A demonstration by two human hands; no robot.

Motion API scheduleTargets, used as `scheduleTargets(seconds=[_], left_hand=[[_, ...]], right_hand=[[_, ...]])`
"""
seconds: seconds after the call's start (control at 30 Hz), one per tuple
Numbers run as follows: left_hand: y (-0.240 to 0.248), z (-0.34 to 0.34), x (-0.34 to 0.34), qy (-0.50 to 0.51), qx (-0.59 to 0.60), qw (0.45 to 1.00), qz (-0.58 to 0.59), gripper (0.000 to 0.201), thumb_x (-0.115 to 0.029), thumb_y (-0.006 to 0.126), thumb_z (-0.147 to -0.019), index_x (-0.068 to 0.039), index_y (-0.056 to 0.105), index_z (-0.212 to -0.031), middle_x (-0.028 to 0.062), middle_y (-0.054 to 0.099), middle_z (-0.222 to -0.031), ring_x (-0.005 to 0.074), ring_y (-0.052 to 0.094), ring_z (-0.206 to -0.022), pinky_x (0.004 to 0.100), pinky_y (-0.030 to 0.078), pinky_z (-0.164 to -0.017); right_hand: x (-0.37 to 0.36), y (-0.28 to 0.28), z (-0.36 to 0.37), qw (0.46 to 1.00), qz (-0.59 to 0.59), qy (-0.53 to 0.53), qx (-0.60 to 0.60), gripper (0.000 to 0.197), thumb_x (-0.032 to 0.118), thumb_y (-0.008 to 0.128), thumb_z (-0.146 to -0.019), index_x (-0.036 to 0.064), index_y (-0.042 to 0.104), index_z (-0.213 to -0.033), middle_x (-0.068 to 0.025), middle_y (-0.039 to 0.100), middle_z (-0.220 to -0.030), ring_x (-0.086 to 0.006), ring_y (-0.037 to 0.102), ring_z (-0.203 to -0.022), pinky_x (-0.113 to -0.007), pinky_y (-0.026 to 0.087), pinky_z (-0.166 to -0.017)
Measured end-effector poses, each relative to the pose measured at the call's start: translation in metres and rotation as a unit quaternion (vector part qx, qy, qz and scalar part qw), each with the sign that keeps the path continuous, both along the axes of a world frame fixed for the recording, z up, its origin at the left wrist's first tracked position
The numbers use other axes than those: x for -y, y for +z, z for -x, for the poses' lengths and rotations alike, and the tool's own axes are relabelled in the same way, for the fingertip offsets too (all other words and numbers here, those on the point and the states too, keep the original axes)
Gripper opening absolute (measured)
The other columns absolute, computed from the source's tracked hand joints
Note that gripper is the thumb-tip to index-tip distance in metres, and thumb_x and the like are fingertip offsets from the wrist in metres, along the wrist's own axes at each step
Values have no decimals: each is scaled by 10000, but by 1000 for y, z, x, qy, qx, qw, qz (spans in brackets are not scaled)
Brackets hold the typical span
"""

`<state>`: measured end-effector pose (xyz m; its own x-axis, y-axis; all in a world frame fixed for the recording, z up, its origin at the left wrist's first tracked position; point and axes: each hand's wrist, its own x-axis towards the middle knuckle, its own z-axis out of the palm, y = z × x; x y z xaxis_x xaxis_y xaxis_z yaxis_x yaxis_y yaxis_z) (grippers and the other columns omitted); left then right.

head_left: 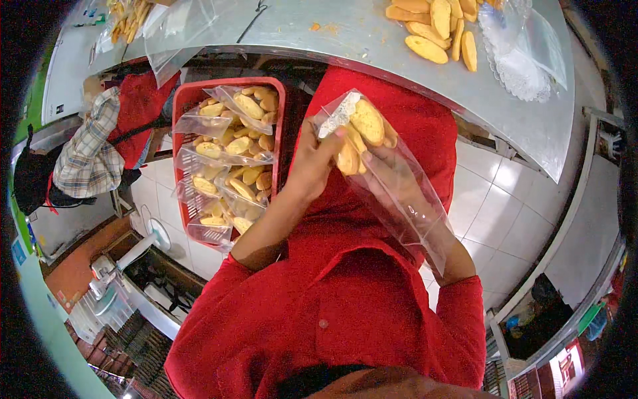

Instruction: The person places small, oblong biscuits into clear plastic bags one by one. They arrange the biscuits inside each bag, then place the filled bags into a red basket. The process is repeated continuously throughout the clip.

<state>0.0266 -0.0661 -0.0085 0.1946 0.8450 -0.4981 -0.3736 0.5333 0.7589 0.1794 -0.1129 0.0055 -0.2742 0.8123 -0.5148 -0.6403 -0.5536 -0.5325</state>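
Observation:
Above my lap I hold a long clear plastic bag point(415, 216), tilted, its far end up and to the left. Golden oval toasted bread slices point(366, 123) and a white lacy paper doily point(340, 114) are inside that far end. My left hand point(314, 159) grips the bag's left side, thumb across the front by the slices. My right hand point(395, 176) is curled at the lower right of the slices. Clear film lies over this hand and forearm; whether it is inside the bag or behind it, I cannot tell.
Left of my lap, a red plastic basket point(282, 100) holds several filled clear bags. The metal table point(372, 40) ahead carries a pile of bread slices point(435, 30), with stacked lacy doilies point(512, 60) at its right. Empty plastic bags point(176, 40) overhang its left edge.

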Motion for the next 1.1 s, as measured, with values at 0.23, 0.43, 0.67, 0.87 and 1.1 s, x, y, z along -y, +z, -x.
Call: scheduleTargets(seconds=[0.23, 0.43, 0.67, 0.87, 1.1], left_hand=[[8, 18, -13, -146, -161, 973, -73, 513, -141, 723, -843, 10, 413, -1223, 82, 526, -1129, 154, 517, -1055, 294, 444, -905], [-1, 18, -3, -182, -164, 955, -165, 594, -156, 735, -834, -30, 363, -1280, 86, 461, -1213, 160, 435, -1135, 309, 374, -980], [-12, 20, 5, -147, -78, 982, -87, 492, -125, 654, -896, -51, 383, -1299, 70, 483, -1225, 166, 431, -1178, 334, 351, -1029], [-4, 17, -1, -107, -9, 994, -14, 496, -148, 701, -868, -21, 414, -1253, 86, 515, -1183, 155, 476, -1121, 311, 393, -981], [6, 10, 2, -78, -33, 996, 28, 446, -71, 721, -817, -23, 460, -1174, 69, 572, -1096, 154, 557, -1032, 304, 459, -916]], right_hand=[[9, -8, -4, 988, 1, 77, 135, 388, 166, 614, -931, -21, 547, -1265, -75, 598, -1192, -131, 558, -1082, -252, 448, -928], [4, 16, 1, 998, 46, -28, 15, 471, 268, 603, -932, -23, 510, -1290, -53, 606, -1111, -84, 577, -897, -209, 471, -736], [8, -2, -6, 997, 36, -25, -59, 537, 146, 604, -913, -34, 389, -1371, -124, 500, -1325, -208, 506, -1206, -325, 395, -1035], [11, -10, -4, 990, -4, -71, -120, 587, 114, 628, -895, -13, 356, -1399, -113, 472, -1371, -214, 490, -1246, -326, 393, -1065], [14, 5, -6, 995, 57, -4, -76, 506, 161, 573, -930, -18, 389, -1366, -117, 532, -1300, -188, 560, -1147, -304, 471, -964]])
